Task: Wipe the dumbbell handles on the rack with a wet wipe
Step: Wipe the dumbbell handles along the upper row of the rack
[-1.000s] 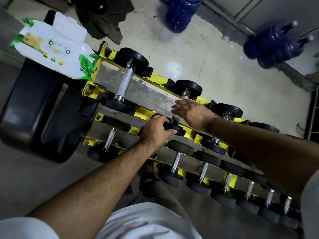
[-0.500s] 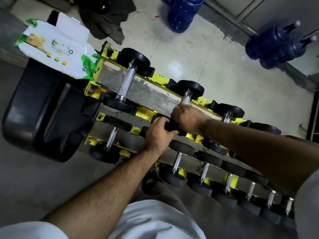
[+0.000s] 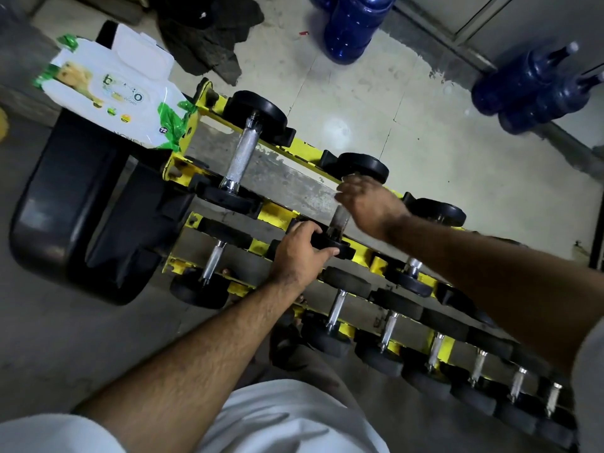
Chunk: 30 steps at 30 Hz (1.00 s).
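Note:
A yellow dumbbell rack [image 3: 277,210] holds several black-headed dumbbells with chrome handles on its tiers. My left hand [image 3: 297,253] grips the near black head [image 3: 330,245] of the second dumbbell on the top tier. My right hand [image 3: 369,204] is curled over the far part of that dumbbell's handle [image 3: 340,220], close to the far head [image 3: 366,166]. A pale sliver of wet wipe [image 3: 343,180] shows at the blurred fingertips; the rest of it is hidden under the hand. The first top-tier dumbbell [image 3: 243,155] lies untouched to the left.
An open pack of wet wipes [image 3: 111,93] sits on a black padded seat [image 3: 81,207] at the rack's left end. Blue water jugs stand behind [image 3: 353,24] and lie at the back right [image 3: 529,83]. A dark cloth [image 3: 209,37] lies on the floor.
My right hand slid along the handle from its near end, beside my left hand, up to the far end. My left hand kept its hold on the near head.

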### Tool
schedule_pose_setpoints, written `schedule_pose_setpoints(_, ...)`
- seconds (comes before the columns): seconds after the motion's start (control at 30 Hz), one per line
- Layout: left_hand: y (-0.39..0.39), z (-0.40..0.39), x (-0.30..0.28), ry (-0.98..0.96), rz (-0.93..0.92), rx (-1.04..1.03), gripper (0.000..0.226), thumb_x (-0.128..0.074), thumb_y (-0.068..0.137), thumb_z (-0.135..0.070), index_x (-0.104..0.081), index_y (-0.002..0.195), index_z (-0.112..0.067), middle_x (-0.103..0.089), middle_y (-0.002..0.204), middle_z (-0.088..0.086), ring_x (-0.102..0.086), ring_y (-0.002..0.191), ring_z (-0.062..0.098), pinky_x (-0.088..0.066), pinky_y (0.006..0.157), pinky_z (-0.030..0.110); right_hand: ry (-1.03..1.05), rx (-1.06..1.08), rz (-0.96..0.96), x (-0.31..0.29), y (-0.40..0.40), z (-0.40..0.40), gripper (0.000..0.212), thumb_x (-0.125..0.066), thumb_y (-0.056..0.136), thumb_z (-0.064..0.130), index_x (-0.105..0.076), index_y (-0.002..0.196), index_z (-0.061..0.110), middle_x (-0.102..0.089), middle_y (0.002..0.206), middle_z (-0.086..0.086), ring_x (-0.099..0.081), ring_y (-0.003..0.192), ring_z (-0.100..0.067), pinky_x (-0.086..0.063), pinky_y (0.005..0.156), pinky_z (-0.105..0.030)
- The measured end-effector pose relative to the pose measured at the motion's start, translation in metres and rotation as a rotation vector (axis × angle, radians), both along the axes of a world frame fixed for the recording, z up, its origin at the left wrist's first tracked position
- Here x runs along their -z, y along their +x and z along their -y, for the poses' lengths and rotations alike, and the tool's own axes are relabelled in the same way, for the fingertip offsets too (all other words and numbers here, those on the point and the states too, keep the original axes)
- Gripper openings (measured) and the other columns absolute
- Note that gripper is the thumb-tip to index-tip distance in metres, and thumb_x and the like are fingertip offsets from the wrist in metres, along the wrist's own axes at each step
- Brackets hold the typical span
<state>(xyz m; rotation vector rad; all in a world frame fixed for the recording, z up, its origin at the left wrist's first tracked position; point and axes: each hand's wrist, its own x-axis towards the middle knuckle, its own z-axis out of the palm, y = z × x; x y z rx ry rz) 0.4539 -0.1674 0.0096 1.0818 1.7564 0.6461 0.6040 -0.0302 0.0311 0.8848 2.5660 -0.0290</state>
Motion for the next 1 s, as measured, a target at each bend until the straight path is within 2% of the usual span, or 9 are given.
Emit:
schedule_pose_setpoints(0.1,0.001,0.000,0.001,0.012,0.007,-0.007,0.046,-0.085,0.073,-0.039,-0.063,0.109,-0.020,-0.059,0.111,-0.006,-0.057,0.093,0.015,-0.047,0.072,0.028,-0.099,-0.133,0.040,0.001,-0.003,0.016,0.036,-0.048,0.095,0.019,-0.066,0.127,0.019,-0.063,0.133,-0.005,-0.049,0.133,-0.024,-0.028,0.119,-0.039)
schedule_pose_setpoints(0.23,0.002,0.000,0.004,0.030,-0.006,-0.012,0.045,-0.086,0.072,-0.037,-0.064,0.107,-0.019,-0.059,0.108,-0.006,-0.057,0.092,0.016,-0.047,0.071,0.029,-0.022,0.039,-0.002,0.001,0.004,-0.004,0.048,-0.046,0.093,0.012,-0.056,0.139,0.014,-0.052,0.147,-0.008,-0.037,0.144,-0.027,-0.025,0.121,-0.042)
schedule_pose_setpoints(0.37,0.000,0.001,0.004,0.037,-0.008,-0.010,0.044,-0.085,0.072,-0.038,-0.064,0.106,-0.021,-0.055,0.102,-0.011,-0.056,0.086,0.015,-0.039,0.067,0.025,-0.127,-0.115,-0.035,0.001,0.007,0.015,0.046,-0.046,0.096,0.014,-0.056,0.140,0.015,-0.051,0.148,-0.007,-0.037,0.144,-0.025,-0.021,0.122,-0.041)
schedule_pose_setpoints(0.43,0.001,0.000,0.005,0.035,-0.014,-0.001,0.044,-0.085,0.073,-0.039,-0.064,0.107,-0.021,-0.054,0.102,-0.011,-0.054,0.086,0.013,-0.039,0.067,0.025,-0.092,-0.016,-0.107,-0.002,0.016,0.001,0.049,-0.046,0.094,0.008,-0.055,0.141,0.017,-0.050,0.150,-0.004,-0.036,0.145,-0.023,-0.022,0.121,-0.040)
schedule_pose_setpoints(0.5,0.000,0.000,0.006,0.034,-0.015,-0.003,0.045,-0.085,0.073,-0.039,-0.064,0.107,-0.020,-0.053,0.101,-0.011,-0.051,0.082,0.012,-0.037,0.066,0.024,-0.045,0.017,-0.127,0.001,0.016,-0.001,0.049,-0.049,0.092,0.005,-0.057,0.139,0.017,-0.051,0.148,-0.005,-0.037,0.144,-0.025,-0.023,0.121,-0.041)
schedule_pose_setpoints(0.63,-0.003,0.000,0.010,0.043,0.007,0.004,0.044,-0.086,0.072,-0.039,-0.064,0.105,-0.021,-0.058,0.103,-0.008,-0.053,0.085,0.013,-0.040,0.066,0.026,-0.270,-0.275,-0.130,0.008,0.010,0.026,0.037,-0.066,0.086,0.008,-0.070,0.122,0.015,-0.065,0.131,-0.008,-0.055,0.131,-0.024,-0.034,0.118,-0.041)
schedule_pose_setpoints(0.8,-0.004,-0.002,0.014,0.045,0.018,-0.009,0.044,-0.087,0.070,-0.038,-0.064,0.104,-0.021,-0.058,0.103,-0.008,-0.054,0.085,0.013,-0.043,0.065,0.023,-0.104,-0.071,-0.174,0.000,0.013,0.006,0.041,-0.060,0.088,0.001,-0.070,0.123,0.021,-0.064,0.134,-0.001,-0.051,0.133,-0.022,-0.031,0.116,-0.035)
schedule_pose_setpoints(0.93,-0.004,-0.002,0.019,0.043,0.040,-0.009,0.044,-0.088,0.069,-0.037,-0.064,0.103,-0.021,-0.059,0.106,-0.007,-0.059,0.091,0.015,-0.048,0.070,0.024,-0.217,-0.226,-0.116,0.005,0.004,0.024,0.033,-0.066,0.083,0.003,-0.073,0.113,0.017,-0.070,0.121,-0.006,-0.061,0.121,-0.024,-0.043,0.111,-0.041)
schedule_pose_setpoints(1.0,-0.006,-0.003,0.020,0.041,0.039,0.007,0.044,-0.088,0.069,-0.038,-0.065,0.102,-0.022,-0.061,0.107,-0.006,-0.060,0.095,0.016,-0.053,0.076,0.029,-0.167,-0.120,-0.159,-0.005,0.003,0.012,0.037,-0.062,0.086,0.000,-0.073,0.115,0.020,-0.069,0.124,-0.003,-0.061,0.122,-0.022,-0.047,0.107,-0.040)
